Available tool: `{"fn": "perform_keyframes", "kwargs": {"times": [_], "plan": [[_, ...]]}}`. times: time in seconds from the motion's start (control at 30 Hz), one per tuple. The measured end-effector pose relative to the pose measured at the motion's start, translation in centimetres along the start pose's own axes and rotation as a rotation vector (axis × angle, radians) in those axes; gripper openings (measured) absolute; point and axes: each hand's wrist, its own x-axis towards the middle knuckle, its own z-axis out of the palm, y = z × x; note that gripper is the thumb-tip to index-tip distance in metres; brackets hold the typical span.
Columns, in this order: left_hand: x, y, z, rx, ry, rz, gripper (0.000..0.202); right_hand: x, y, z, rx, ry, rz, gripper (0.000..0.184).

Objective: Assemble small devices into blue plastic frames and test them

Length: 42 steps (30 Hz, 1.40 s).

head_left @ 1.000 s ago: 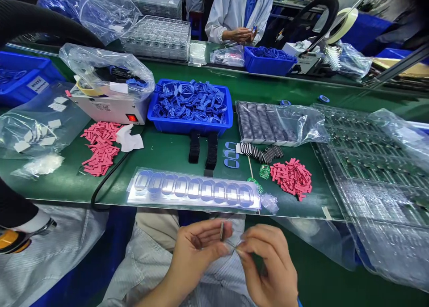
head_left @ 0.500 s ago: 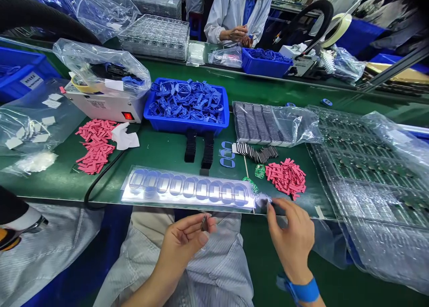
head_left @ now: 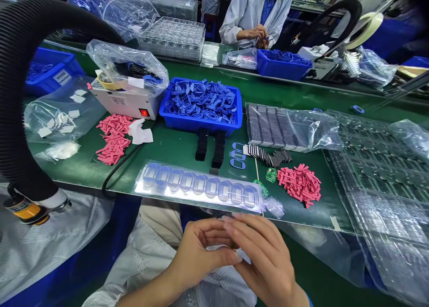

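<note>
Item under inspection: a small pale strip (head_left: 243, 255), showing only as a sliver between my left hand (head_left: 200, 258) and right hand (head_left: 265, 263), low in the head view, above my lap. The fingers of both hands are closed and curled in around it; the pinch itself is hidden, so I cannot tell which fingertips carry it. Risk one: a piece this thin, with so little of it showing, could slip or spring loose if my pressure eases, and it would drop onto the striped smock (head_left: 150, 258) over my lap. Risk two: squeezing too hard could crease or mark it. Hand pose: forearms enter from about 7 and 5 o'clock, with the right hand's fingers (head_left: 250, 230) arched over toward the left hand. At 12 o'clock, just beyond my fingertips, a clear film sheet (head_left: 197, 200) carrying blue oval gaskets lies on the green conveyor belt (head_left: 78, 169). A loose clear scrap (head_left: 274, 207) sits near 1 o'clock with a pile of pink strips (head_left: 299, 185) beyond it, and a blue tub (head_left: 201, 124) of blue moulded frames stands farther out at 12.
</note>
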Motion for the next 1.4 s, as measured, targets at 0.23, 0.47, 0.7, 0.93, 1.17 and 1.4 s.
{"fn": "perform_keyframes", "kwargs": {"times": [0.23,0.47,0.7,0.93,1.17,1.4], "plan": [[-0.9,0.6,-0.4,-0.014,-0.256,-0.148,0.070,0.6,-1.8,1.4,0.510,0.138,0.381,0.022],[-0.8,1.1,1.2,-0.224,-0.375,-0.297,0.042,1.3,-2.8,1.4,0.756,0.133,0.466,0.029],[-0.3,0.7,0.7,-0.202,-0.197,-0.117,0.034,1.0,-1.1,-0.5,0.453,0.268,0.465,0.010],[-0.4,0.7,0.6,-0.057,-0.134,0.002,0.026,1.2,-0.6,-1.0,0.175,0.151,0.374,0.011],[-0.6,0.7,0.7,0.007,-0.153,0.022,0.025,0.9,-0.4,-1.2,0.162,0.179,0.356,0.012],[-0.7,0.7,1.2,0.008,-0.123,0.004,0.025,0.4,-0.3,-1.2,0.168,0.183,0.324,0.016]]}}
